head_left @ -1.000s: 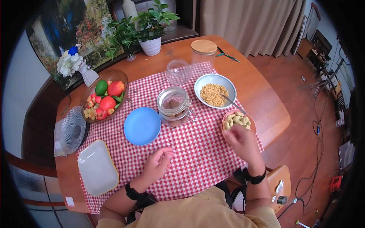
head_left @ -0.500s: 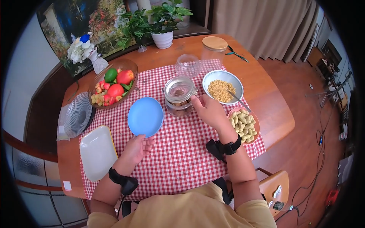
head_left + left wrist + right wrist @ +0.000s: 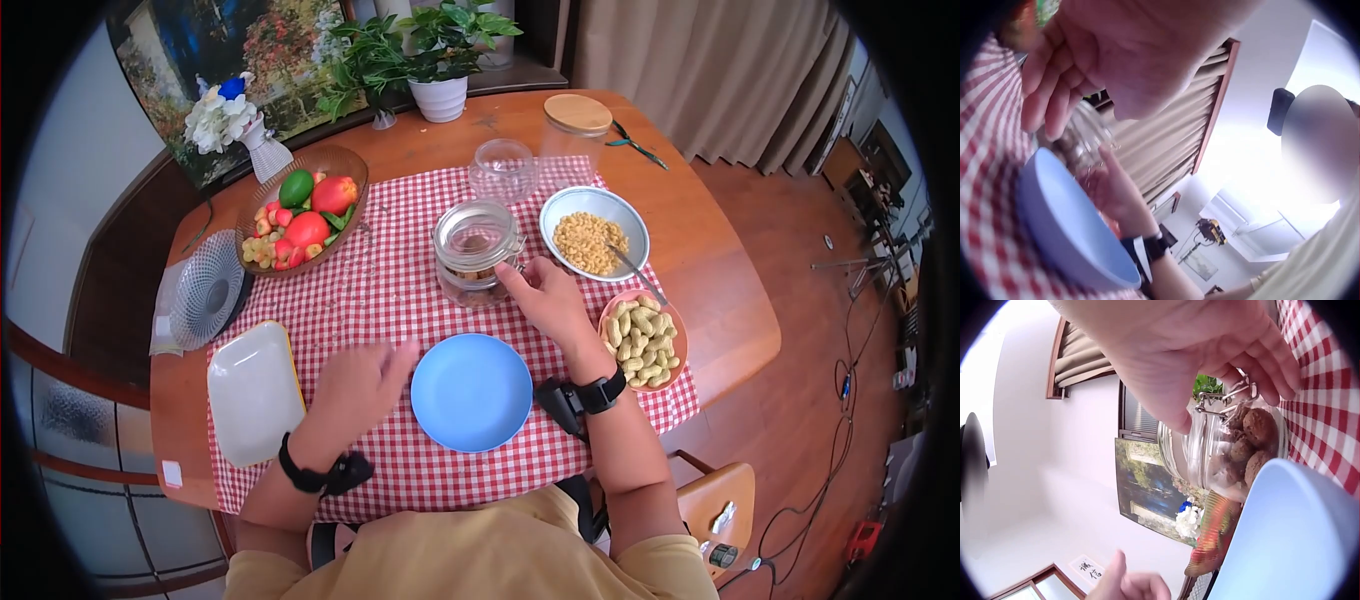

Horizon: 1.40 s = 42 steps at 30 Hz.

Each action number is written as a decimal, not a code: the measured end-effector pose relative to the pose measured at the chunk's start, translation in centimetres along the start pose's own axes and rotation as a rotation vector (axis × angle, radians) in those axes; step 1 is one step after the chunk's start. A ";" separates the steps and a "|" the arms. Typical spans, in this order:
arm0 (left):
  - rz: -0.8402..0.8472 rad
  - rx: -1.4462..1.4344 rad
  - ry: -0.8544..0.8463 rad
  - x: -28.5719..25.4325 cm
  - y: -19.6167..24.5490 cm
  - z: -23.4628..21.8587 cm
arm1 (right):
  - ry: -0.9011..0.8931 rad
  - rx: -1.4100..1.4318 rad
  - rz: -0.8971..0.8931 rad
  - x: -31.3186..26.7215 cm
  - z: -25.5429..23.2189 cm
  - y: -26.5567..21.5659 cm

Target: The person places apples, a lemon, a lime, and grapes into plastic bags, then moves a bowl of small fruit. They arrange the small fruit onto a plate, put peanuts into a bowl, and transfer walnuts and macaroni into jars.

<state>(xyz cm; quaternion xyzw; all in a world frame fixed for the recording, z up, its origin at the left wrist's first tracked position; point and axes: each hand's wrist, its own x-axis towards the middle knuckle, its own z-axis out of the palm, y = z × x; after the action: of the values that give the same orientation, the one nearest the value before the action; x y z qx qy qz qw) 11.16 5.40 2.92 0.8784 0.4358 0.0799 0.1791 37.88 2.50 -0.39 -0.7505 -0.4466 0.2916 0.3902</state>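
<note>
A blue bowl [image 3: 472, 392] stands on the checked cloth between the forearms. Left of it hovers my left hand [image 3: 352, 392], slightly blurred, holding nothing; in the left wrist view its loosely bent fingers hang above the bowl [image 3: 1072, 219]. A clip-top glass jar [image 3: 468, 285] with brown round pieces [image 3: 1260, 428] inside stands behind the bowl. My right hand [image 3: 548, 302] is at the jar's clasp side, thumb by the lid rim and fingers loosely bent beside the wire clasp [image 3: 1222, 403]; firm contact cannot be told. Lower right is a pink bowl of peanuts [image 3: 643, 340].
A white bowl of yellow grains [image 3: 590, 243] holds a spoon. Further back stand a glass bowl [image 3: 503, 172] and a wooden-lidded jar [image 3: 577, 115]. At left are a fruit bowl [image 3: 345, 232], a ribbed glass dish [image 3: 208, 290] and a white tray [image 3: 255, 395].
The blue bowl has moved right and nearer the body, and my left hand has come away from it. My right hand has gone from the peanuts to the jar's clasp side.
</note>
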 end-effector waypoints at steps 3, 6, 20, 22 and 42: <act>0.036 -0.147 0.265 3.7 3.4 -1.8 | -0.022 -0.039 0.031 -0.2 0.0 -0.4; 0.235 -0.138 0.406 7.7 4.2 -0.2 | -0.002 0.064 0.046 0.2 0.6 0.4; -0.017 -0.413 0.331 15.0 3.6 1.1 | -0.171 0.304 0.219 0.0 0.7 -0.4; -0.185 -0.948 0.246 15.7 2.9 0.5 | -0.160 0.478 0.257 -0.1 1.1 -0.3; -0.186 -1.911 0.566 10.7 -0.7 1.5 | -0.237 0.940 -0.163 -2.0 1.8 -0.3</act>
<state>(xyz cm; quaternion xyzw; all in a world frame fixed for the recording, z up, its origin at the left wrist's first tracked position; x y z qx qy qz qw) 17.60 13.92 1.14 0.2770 0.2823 0.5887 0.7050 35.47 1.41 -0.87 -0.4175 -0.3652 0.5134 0.6548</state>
